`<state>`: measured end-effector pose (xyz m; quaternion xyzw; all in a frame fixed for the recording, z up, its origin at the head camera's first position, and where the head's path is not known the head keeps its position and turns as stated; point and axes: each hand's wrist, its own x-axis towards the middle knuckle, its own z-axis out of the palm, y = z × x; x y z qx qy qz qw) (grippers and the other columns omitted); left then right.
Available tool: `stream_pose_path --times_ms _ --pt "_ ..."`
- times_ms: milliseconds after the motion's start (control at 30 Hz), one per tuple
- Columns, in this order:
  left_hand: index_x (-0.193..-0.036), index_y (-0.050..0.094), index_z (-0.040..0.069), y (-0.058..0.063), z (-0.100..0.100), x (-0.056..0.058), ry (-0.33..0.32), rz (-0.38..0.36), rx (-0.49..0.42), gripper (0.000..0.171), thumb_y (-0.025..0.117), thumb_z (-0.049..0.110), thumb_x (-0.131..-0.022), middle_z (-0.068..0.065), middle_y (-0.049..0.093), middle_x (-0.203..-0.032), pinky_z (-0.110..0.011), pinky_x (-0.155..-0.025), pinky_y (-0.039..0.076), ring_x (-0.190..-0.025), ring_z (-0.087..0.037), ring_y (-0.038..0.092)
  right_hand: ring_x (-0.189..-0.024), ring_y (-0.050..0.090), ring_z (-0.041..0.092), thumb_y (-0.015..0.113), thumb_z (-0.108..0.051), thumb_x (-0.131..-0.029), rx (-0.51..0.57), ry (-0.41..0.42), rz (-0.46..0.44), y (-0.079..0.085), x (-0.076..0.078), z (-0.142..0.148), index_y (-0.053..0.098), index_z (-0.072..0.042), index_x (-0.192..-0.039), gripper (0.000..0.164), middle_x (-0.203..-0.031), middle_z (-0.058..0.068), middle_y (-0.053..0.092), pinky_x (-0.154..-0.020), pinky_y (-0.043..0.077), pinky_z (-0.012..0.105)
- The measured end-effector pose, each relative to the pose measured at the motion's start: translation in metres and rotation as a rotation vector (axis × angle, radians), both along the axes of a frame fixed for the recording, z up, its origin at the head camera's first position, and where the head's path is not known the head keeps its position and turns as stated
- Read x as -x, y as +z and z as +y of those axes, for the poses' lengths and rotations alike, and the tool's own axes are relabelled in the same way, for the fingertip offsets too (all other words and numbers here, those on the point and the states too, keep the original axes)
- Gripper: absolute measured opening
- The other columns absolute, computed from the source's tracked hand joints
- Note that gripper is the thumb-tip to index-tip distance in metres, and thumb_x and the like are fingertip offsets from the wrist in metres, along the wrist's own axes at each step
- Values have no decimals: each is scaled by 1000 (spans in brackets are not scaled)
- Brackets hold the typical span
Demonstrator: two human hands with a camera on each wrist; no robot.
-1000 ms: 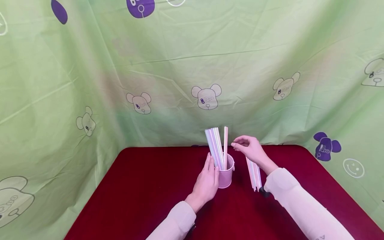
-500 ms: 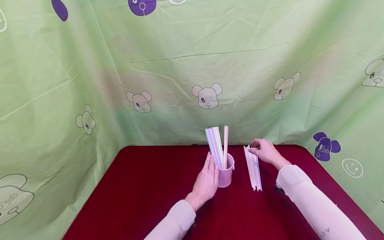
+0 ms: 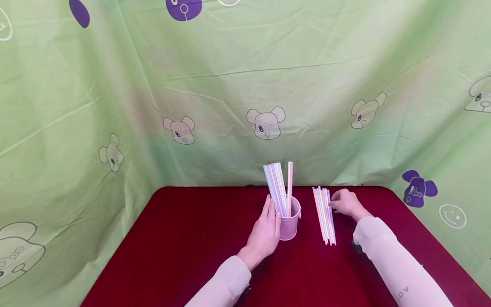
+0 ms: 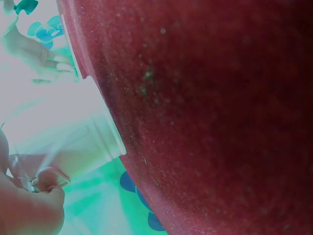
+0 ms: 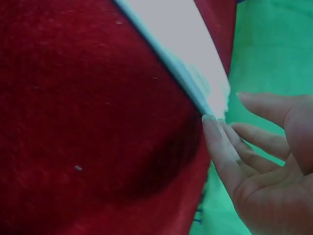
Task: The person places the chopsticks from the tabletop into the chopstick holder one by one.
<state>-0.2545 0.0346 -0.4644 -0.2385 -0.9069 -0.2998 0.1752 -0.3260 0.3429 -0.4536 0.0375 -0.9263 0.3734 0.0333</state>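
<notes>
A small pink bucket (image 3: 288,228) stands upright on the table, with a bundle of pastel straws (image 3: 275,187) leaning left in it and a pink straw (image 3: 290,183) standing apart from the bundle. My left hand (image 3: 261,234) rests against the bucket's left side, fingers straight up along it. In the left wrist view the bucket (image 4: 63,132) shows pale, with part of the hand at its handle lug. To the right lies a loose row of straws (image 3: 324,217). My right hand (image 3: 346,202) touches this row's right edge with its fingertips, the thumb held apart in the right wrist view.
A dark red cloth (image 3: 184,238) covers the table. Green curtain (image 3: 215,85) with cartoon bear heads hangs behind and at both sides, close to the table's far edge.
My right hand has moved right from beside the bucket, passed over the far ends of the lying straws, and come down at their right edge. The left hand has stayed at the bucket.
</notes>
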Motion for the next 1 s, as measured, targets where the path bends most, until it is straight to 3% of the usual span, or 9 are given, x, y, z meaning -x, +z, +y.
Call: stream_pose_path --times_ms 133,400,700,867,1000 --pt "-148 22 2 0 1 -1 -5 14 1 54 28 31 -103 -14 15 -155 -33 -100 42 -130 -21 40 -63 68 28 63 1 -80 68 -48 -40 -10 0 3 59 16 -89 18 -75 21 66 -58 56 35" --pt "-149 22 3 2 2 1 0 23 -2 54 29 30 -103 -11 14 -156 -33 -98 43 -129 -21 42 -61 68 24 66 3 -78 214 -158 -80 -14 1 2 60 18 -92 22 -77 21 65 -59 57 33" --pt "-147 25 1 0 2 -2 5 19 -3 53 29 31 -103 -11 15 -156 -34 -98 43 -129 -22 42 -61 68 21 75 1 -69 223 -217 -125 -14 -4 -3 62 16 -89 27 -74 16 65 -58 56 32" --pt "-148 23 3 -1 2 -2 10 -1 5 54 28 31 -103 -10 14 -156 -33 -99 43 -129 -21 42 -63 67 21 71 6 -73 335 -226 -165 -18 -4 -5 60 20 -94 27 -73 19 67 -60 57 34" --pt "-148 23 2 0 2 -2 10 2 3 54 28 31 -103 -11 15 -156 -34 -98 43 -129 -21 42 -63 68 23 65 6 -78 360 -228 -162 -19 -3 -6 59 21 -97 25 -75 18 65 -60 57 34"
